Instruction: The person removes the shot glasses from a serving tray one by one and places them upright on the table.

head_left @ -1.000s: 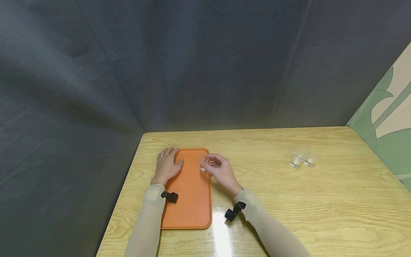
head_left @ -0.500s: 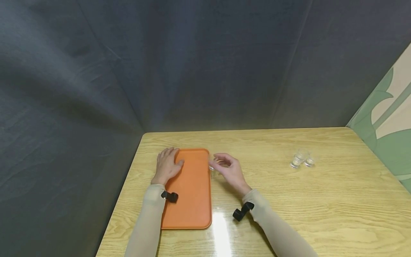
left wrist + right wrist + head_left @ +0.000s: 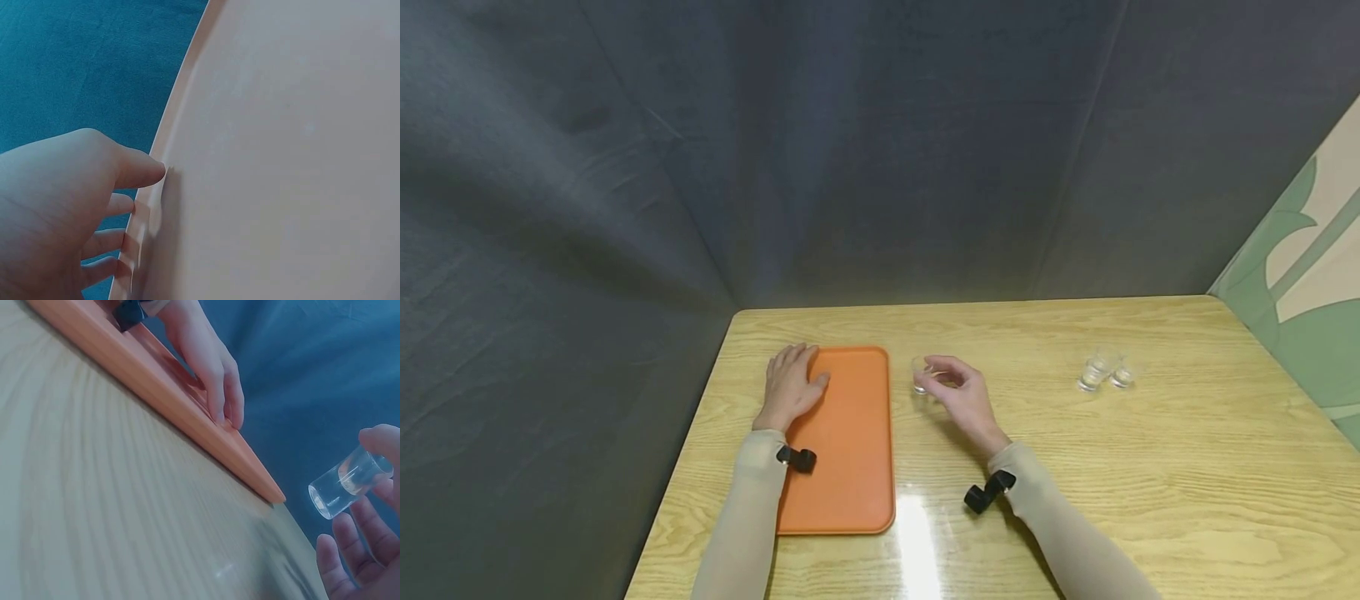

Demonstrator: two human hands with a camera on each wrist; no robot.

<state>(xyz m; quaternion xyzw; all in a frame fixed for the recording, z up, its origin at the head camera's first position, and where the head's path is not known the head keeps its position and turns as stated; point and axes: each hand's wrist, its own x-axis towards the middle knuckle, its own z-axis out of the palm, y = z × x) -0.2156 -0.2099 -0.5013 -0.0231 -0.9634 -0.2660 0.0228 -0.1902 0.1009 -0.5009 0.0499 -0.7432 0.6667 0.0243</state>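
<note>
An orange tray lies on the wooden table at the left. My left hand rests flat on the tray's far left corner, fingers straight; the left wrist view shows the fingers against the tray rim. My right hand holds a small clear glass just right of the tray, above the table. The right wrist view shows the small clear glass pinched at the fingertips, with the orange tray and my left hand beyond it.
Two more small clear glasses stand together on the table's far right. Dark grey cloth hangs behind and left of the table. A green patterned wall is at the right.
My right hand has carried the small glass rightward, from over the tray's far right part to the table beside it. The left hand has stayed put.
</note>
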